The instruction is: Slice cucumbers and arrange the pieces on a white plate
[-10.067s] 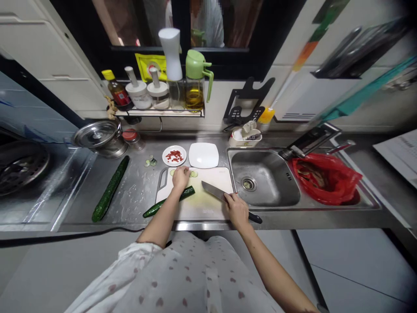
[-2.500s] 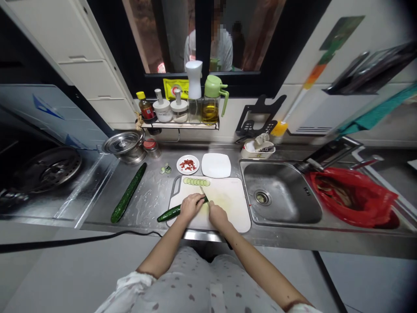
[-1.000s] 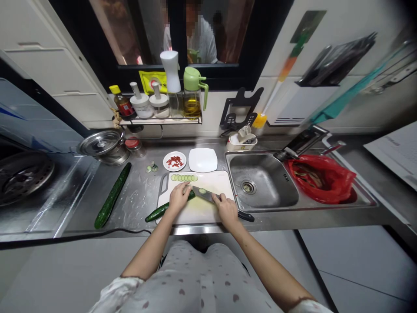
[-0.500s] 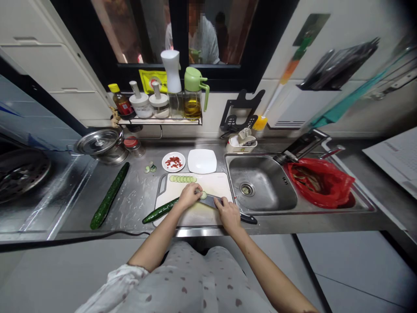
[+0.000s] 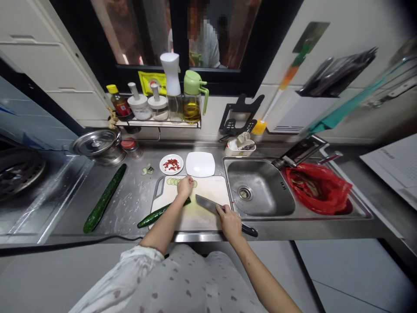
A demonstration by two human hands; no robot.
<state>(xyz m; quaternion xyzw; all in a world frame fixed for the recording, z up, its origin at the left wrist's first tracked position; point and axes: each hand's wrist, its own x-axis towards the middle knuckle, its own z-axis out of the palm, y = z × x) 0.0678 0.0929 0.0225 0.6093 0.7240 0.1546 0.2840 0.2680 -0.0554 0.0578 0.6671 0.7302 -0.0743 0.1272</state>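
Cucumber slices (image 5: 171, 181) on a cutting board (image 5: 213, 187).
Right hand (image 5: 231, 221) clamped on kitchen knife (image 5: 206, 203); left hand (image 5: 185, 187), apart, at the slices, hold unclear.

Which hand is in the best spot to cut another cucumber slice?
The right hand, probably: it holds the knife, its tip near the cucumber partly on the board. The left hand is at the row of slices.

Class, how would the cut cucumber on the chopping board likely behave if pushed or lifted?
The cut cucumber would probably roll sideways, being long and rounded. Its glossy skin suggests it may feel slippery. Probably stiff too: it lies fairly straight.
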